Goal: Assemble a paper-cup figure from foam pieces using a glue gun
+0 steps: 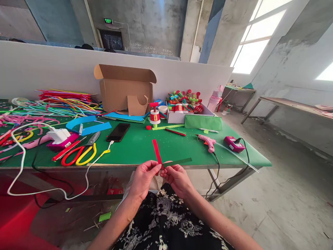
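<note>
At near edge of table [140, 149] — your left hand [146, 175] pinches red strip [156, 150], your right hand [179, 178] green strip [183, 161] — strips touching.

At the front edge of the worktop [140, 149], the left hand [146, 177] and right hand [177, 177] meet at two crossing strips — one strip [156, 151] pointing toward the back, the other strip [182, 161] to the right. To their left lie the scissors [90, 144], with the phone [118, 132] behind and right of these. A heap of thin sticks [66, 102] fills the back left. Right of it stands the cardboard box [122, 88], then a shallow box [175, 119] full of cup figures — a single cup figure [155, 118] stands between them, slightly forward. At right lies the glue gun [208, 143], the power socket [234, 145] just beyond.
</note>
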Demonstrator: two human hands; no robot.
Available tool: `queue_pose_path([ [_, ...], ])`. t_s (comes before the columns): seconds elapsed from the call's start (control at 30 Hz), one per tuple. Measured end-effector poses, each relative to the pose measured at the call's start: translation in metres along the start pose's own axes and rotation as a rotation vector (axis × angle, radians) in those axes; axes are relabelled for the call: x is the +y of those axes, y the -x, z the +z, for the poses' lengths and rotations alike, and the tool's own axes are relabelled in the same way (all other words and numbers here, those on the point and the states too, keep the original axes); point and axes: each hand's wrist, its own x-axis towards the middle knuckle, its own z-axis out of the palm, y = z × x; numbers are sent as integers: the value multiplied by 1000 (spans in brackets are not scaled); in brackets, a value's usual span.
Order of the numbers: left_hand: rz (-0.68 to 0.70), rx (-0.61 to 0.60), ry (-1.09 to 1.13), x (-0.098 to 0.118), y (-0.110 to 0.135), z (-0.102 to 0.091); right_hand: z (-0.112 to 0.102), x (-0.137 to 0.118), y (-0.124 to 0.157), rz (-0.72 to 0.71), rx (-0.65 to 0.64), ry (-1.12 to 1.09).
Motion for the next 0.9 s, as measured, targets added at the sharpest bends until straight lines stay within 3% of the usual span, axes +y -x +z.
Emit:
queue_pose_path([
  [0.43,10,16,-102,6,3,5,4,-4,5,-25,3,56],
  [0.63,34,-34,-111,4,4,2,5,-3,5,-74,45,105],
  [0.9,80,-50,-120,-2,0,1,6,-6,8,-163,89,289],
])
